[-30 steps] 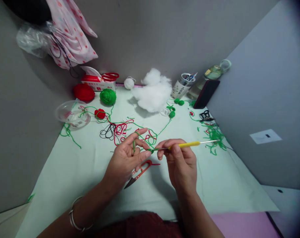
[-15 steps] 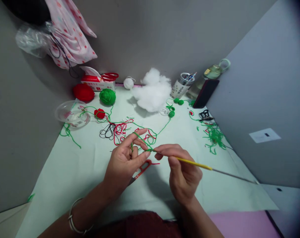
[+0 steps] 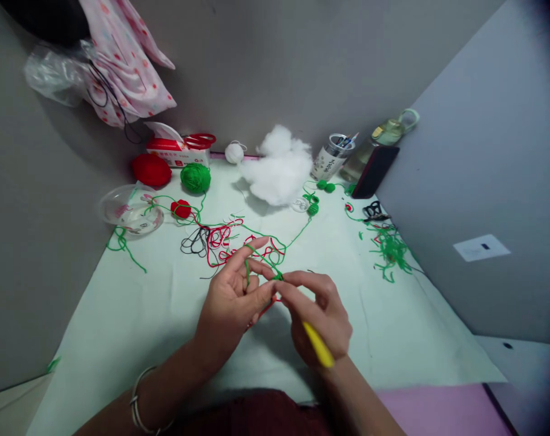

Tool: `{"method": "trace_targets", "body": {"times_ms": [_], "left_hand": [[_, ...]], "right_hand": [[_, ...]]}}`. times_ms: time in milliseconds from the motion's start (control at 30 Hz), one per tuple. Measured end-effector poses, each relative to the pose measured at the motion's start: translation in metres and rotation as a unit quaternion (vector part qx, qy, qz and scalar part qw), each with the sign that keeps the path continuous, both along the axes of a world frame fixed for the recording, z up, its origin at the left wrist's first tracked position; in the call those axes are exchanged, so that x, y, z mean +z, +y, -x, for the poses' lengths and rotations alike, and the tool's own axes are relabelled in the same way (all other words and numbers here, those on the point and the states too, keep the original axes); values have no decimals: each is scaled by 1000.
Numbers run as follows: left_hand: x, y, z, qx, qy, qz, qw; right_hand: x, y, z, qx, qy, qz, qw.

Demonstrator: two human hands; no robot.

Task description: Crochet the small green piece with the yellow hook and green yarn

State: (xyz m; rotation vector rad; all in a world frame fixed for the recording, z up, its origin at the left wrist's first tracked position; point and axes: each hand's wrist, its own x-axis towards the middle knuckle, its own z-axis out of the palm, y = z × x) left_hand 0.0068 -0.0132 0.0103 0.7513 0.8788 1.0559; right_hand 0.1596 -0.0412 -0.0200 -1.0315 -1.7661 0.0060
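My left hand (image 3: 232,297) pinches a small bit of green yarn (image 3: 278,276) between thumb and middle finger, with a strand running up over the raised index finger. My right hand (image 3: 322,315) is closed around a crochet hook with a yellow handle (image 3: 317,344), which points down toward the wrist. Its fingertips meet the left fingertips at the green yarn, and the hook's tip is hidden there. Orange-handled scissors (image 3: 268,307) lie under the left hand, mostly covered.
Beyond the hands lie tangled red yarn (image 3: 218,237), a green ball (image 3: 195,177), a red ball (image 3: 151,170) and white stuffing (image 3: 278,169). A clear bowl (image 3: 132,212) stands left. At right are green scraps (image 3: 391,251), a phone (image 3: 375,172) and a pen holder (image 3: 331,157).
My right hand has turned and moved slightly left, closer to my left hand. The yellow handle has swung from pointing right to pointing down toward me.
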Motion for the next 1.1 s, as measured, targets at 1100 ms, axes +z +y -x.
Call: {"method": "trace_targets", "body": {"times_ms": [1100], "left_hand": [[-11,9,5,-52,-47,26,997]], "right_hand": [[11,19,1,105,301,197,927]]}}
